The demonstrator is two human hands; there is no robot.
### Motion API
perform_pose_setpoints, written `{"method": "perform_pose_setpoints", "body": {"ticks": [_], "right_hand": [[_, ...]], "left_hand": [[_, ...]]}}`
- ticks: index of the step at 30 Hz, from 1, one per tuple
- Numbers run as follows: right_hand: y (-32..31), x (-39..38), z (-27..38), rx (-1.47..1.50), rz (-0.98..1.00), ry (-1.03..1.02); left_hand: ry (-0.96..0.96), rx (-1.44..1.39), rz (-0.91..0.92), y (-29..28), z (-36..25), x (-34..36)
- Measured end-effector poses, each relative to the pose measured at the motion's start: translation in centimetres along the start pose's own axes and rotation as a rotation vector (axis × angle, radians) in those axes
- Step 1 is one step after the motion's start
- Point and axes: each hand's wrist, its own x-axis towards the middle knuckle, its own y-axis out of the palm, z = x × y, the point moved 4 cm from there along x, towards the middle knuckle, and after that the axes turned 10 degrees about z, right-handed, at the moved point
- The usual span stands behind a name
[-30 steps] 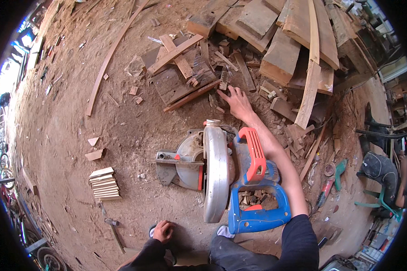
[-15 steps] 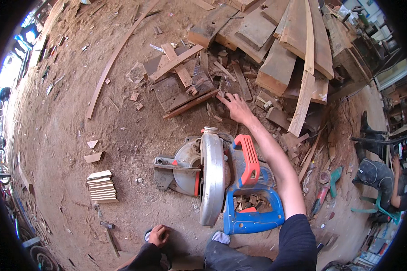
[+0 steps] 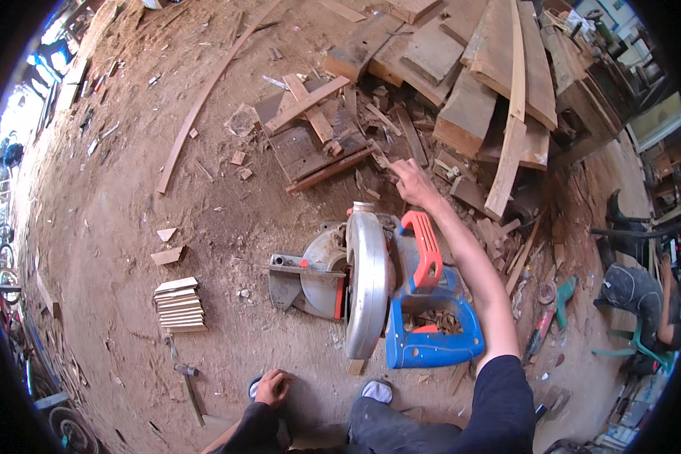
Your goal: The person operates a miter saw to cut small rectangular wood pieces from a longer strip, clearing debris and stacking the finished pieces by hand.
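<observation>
- Draws in the fingers of the right hand [image 3: 414, 184], spread wide half a second ago, and bunches them at the near end of a small, rough, grey-brown wooden offcut [image 3: 381, 158].
- Tips that offcut slightly aslant and shifts it a little toward the body.
- Marks, by judgement, a turn from reaching to taking hold.
- Pinches the offcut, it seems, with hardly any opening between thumb and fingers; cannot tell how firmly, nor whether clear of the debris.
- Has the offcut just beside the right end of a long, reddish-brown wooden strip [image 3: 331, 169], set along the edge of a flat, dark brown board [image 3: 296, 157].
- Reaches there past a large mitre saw with silver metal guard and blue-and-orange handles [image 3: 367, 287], with neither hand on those handles.
- Holds the left hand [image 3: 272, 387] low and loosely curled, with nothing visible in it; cannot tell what the hidden palm contains.
</observation>
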Motion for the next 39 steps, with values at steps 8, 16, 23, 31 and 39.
{"method": "perform_pose_setpoints", "body": {"ticks": [8,16,23,31,39], "right_hand": [[0.3,-2.1,0.2,-0.103,0.191,0.188],[0.6,2.1,1.3,-0.237,0.207,0.025],[2.1,-0.3,-0.9,-0.247,-0.116,-0.124],[2.7,-5.1,-2.3,0.195,-0.105,0.539],[1.9,-7.2,-4.6,0.410,-0.224,0.741]], "left_hand": [[0.049,0.002,-0.018,0.2,0.3,0.3],[0.052,0.008,-0.006,0.0,1.1,-0.2],[-0.013,-0.012,0.026,0.4,0.7,-0.2],[0.009,0.034,0.013,0.1,0.2,0.0],[0.018,0.036,0.001,1.1,0.8,0.4]]}}
